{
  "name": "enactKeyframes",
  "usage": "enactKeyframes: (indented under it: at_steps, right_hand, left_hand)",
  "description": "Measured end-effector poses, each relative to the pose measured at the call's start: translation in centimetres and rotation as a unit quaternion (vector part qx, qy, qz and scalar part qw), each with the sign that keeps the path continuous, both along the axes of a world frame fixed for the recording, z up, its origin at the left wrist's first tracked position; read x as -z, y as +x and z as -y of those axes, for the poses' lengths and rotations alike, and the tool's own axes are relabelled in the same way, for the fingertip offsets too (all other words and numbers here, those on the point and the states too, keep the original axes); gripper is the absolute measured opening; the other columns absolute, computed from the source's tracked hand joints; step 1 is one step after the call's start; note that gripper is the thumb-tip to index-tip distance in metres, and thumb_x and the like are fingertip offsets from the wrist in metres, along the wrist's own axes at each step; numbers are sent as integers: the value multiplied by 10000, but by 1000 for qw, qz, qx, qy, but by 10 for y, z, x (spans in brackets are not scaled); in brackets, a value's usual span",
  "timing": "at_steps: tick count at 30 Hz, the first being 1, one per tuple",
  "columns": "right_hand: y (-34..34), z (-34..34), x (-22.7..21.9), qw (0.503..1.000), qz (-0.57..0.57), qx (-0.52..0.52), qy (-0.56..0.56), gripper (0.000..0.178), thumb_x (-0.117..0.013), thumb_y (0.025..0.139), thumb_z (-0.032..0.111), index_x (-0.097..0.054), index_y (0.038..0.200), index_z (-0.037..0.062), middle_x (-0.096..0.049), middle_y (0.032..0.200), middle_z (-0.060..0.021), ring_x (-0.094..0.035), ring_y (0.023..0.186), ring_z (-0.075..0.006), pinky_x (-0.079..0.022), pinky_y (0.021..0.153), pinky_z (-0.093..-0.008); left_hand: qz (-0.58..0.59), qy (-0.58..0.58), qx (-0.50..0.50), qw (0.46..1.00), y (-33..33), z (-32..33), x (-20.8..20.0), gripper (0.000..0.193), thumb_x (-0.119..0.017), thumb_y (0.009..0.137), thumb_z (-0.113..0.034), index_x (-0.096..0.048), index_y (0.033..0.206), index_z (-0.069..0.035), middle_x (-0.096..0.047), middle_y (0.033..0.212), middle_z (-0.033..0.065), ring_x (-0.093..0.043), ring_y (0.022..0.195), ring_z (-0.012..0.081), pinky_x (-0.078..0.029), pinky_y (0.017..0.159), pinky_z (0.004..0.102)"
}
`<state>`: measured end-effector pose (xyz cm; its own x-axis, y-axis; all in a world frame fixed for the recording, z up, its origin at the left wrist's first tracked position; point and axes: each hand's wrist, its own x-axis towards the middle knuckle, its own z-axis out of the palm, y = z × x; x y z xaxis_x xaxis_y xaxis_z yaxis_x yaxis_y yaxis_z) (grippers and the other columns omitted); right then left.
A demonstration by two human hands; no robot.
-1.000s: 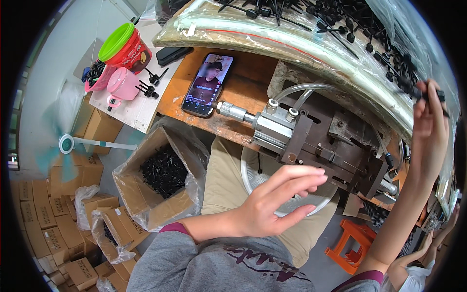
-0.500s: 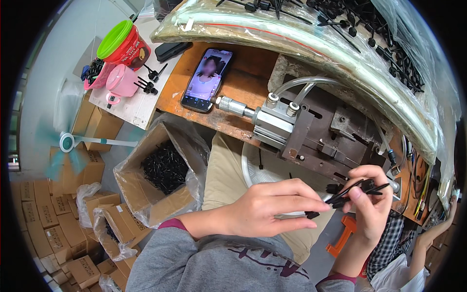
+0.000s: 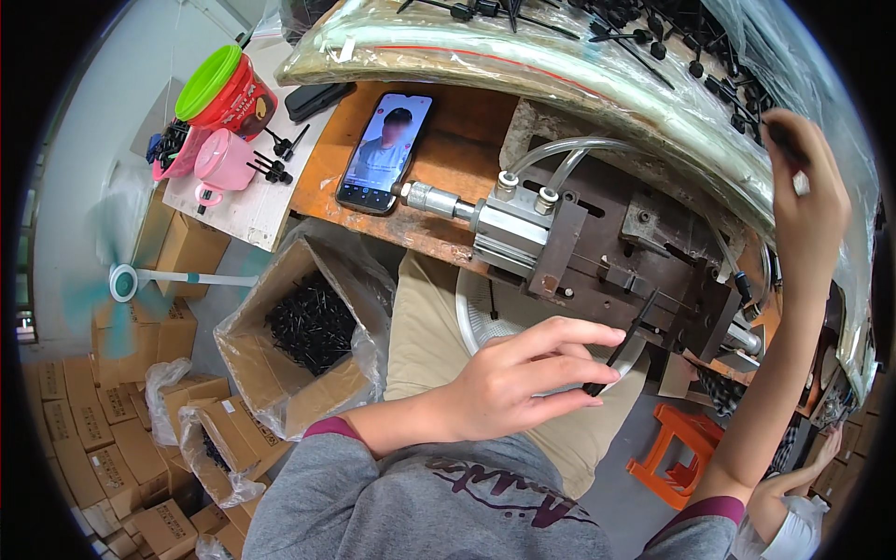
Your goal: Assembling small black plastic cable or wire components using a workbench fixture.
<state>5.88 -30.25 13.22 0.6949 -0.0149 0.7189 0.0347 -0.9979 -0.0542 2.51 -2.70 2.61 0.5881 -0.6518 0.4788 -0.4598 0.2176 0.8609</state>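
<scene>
My left hand (image 3: 523, 378) is over my lap in front of the bench machine (image 3: 607, 266). Its fingers pinch a slim black plastic stick part (image 3: 637, 327), which slants up to the right past the fingertips. Raised at the far right, my right hand (image 3: 817, 187) is beside the heap of black plastic parts (image 3: 667, 37) on the plastic-covered tray. A dark part, blurred, shows between its curled fingers; I cannot make out its shape. Below the machine, a white mesh basket (image 3: 464, 313) rests by my lap with a black part in it.
A lit phone (image 3: 385, 154) lies on the wooden bench. A lined carton (image 3: 247, 341) of black parts stands left of my legs. Beyond are a red bucket (image 3: 238, 103), a pink cup (image 3: 224, 159), a fan (image 3: 123, 282), an orange stool (image 3: 677, 457) and a co-worker's arm (image 3: 817, 467).
My right hand has left the left hand and risen to the heap at the upper right. The left hand has stayed near its place with one stick part showing. The phone picture has changed.
</scene>
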Motion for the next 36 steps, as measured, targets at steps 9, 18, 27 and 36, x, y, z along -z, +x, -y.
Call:
enactKeyframes:
  at_steps: [9,18,27,36]
  right_hand:
    - [26,9,4,991,-124,-54,-19,201,-603,810,9,-606,1012,12,-621,885,-143,-600,786,-298,-466,742,-335]
    - [14,-2,5,998,-29,-49,2,204,-650,801,31,-689,998,65,-644,981,-33,-620,824,-151,-496,716,-256]
    - [3,-6,13,997,27,-69,-22,254,-668,771,-23,-712,989,100,-624,932,-21,-615,795,-122,-514,719,-247]
    - [-11,-10,19,974,113,-137,141,152,-680,819,-10,-691,971,-23,-649,940,-63,-651,831,-119,-529,741,-249]
  left_hand:
    - [97,61,-47,992,4,6,7,272,-749,686,-5,-689,950,22,-558,1233,181,-667,817,170,-559,703,271]
    - [263,132,-132,946,6,28,18,249,-729,690,-70,-682,925,-4,-635,1175,132,-663,846,239,-551,730,301]
    - [351,190,-157,903,6,44,17,172,-689,726,-89,-678,870,4,-647,1159,118,-653,695,173,-552,706,294]
    - [312,204,-143,917,6,44,13,202,-729,661,-48,-689,855,-7,-656,1145,107,-627,613,151,-502,578,248]
